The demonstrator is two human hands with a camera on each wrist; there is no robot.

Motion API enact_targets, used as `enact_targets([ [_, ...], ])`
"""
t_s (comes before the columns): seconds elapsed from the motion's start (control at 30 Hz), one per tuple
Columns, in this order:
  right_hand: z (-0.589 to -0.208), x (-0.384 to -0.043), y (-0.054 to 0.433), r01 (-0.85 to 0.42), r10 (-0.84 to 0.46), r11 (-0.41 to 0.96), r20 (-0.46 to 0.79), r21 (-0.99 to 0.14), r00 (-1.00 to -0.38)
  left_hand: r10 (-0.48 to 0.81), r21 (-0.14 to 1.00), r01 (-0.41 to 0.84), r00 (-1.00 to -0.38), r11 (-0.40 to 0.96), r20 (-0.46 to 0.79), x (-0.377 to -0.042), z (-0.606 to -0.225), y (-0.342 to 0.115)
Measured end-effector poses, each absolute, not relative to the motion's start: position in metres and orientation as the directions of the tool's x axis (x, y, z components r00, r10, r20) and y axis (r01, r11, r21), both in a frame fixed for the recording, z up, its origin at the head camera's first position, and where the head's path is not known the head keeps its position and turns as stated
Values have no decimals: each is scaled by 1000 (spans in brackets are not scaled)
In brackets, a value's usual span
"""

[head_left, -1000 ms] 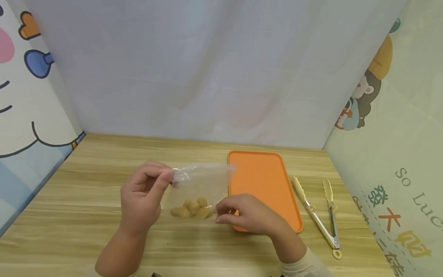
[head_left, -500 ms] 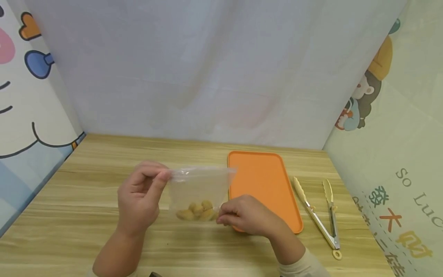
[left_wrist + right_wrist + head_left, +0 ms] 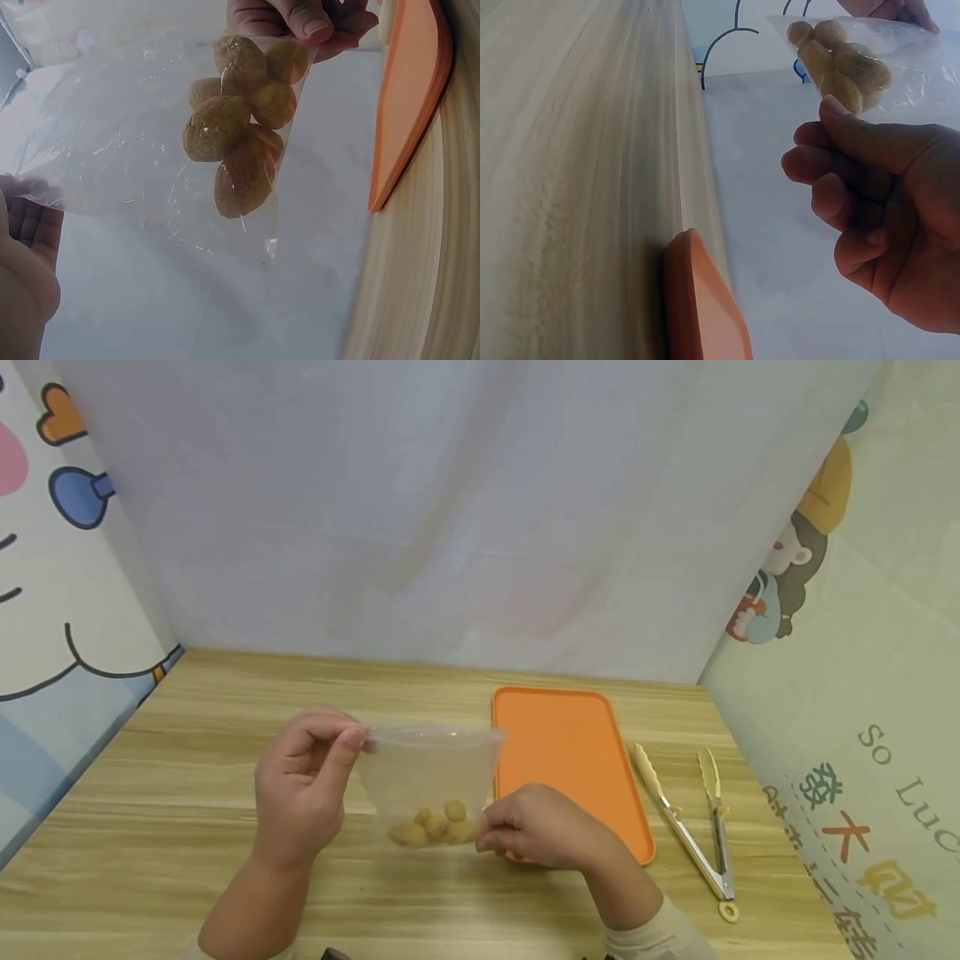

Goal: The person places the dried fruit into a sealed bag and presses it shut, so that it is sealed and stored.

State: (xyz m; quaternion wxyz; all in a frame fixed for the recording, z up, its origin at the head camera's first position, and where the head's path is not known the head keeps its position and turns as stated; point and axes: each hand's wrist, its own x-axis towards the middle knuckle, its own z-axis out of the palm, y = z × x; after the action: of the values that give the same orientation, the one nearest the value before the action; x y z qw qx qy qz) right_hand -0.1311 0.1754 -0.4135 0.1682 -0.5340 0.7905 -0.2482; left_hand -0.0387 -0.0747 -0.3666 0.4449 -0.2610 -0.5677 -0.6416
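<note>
A clear zip bag (image 3: 431,777) hangs above the table, its mouth strip along the top. Several roundish tan-brown pieces (image 3: 437,827) lie bunched at its bottom; in the left wrist view these brown pieces (image 3: 217,127) look wrinkled, a bit like walnuts, but their kind is unclear. My left hand (image 3: 303,789) pinches the top left corner of the bag between thumb and forefinger. With thumb and fingertips my right hand (image 3: 543,827) pinches the lower right corner, close beside the pieces. In the right wrist view, the right hand (image 3: 900,202) has its other fingers curled.
An orange tray (image 3: 562,752) lies on the wooden table (image 3: 420,910) behind and partly under the right hand. To its right rest metal tongs (image 3: 693,843) with cream tips, spread apart. A pale cloth (image 3: 450,527) hangs at the back, with printed panels on both sides.
The right hand's fingers have closed on the bag's lower right corner and moved slightly right. The bag has straightened, and its pieces have shifted a little right and down.
</note>
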Motion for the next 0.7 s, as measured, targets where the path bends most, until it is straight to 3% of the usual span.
enact_targets([
  [0.47,-419,-134,172,-789,-922,327,7,-520,-387,-265,498,866,-468,54,843,-39,-371,-78],
  [0.63,-415,-134,176,-735,-885,411,-42,-539,-464,-234,511,856,-483,77,844,-40,-374,-78],
  [0.7,-410,-134,179,-706,-861,419,-3,-571,-508,-201,508,843,-475,175,857,-40,-375,-79],
])
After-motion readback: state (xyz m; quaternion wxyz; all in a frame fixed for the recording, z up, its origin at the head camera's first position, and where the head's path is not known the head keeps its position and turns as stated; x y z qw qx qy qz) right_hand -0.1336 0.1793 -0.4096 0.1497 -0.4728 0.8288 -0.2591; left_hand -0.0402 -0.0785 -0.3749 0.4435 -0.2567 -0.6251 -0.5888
